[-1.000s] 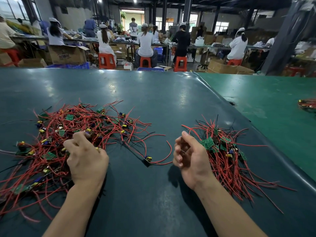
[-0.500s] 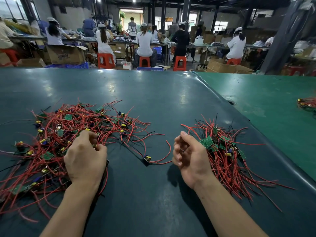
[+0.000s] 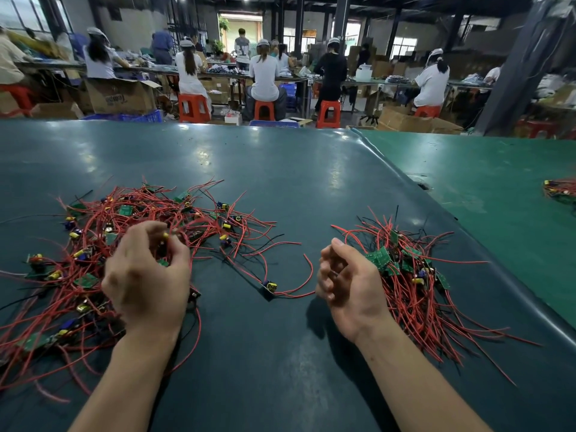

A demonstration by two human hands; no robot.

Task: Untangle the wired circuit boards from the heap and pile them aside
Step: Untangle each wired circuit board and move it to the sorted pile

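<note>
Heap under left hand, perhaps gripping wires

One cam only, head-worn, looks fwd and down from close above both forearms across the dark green table. Left hand sits lower left w/ the heap under and beyond its fingers; right hand is centre-right, the pile just right of its fingers. Past the fingertips the wide-angle view reaches workers on red stools; no 2nd view to overlap.
</note>
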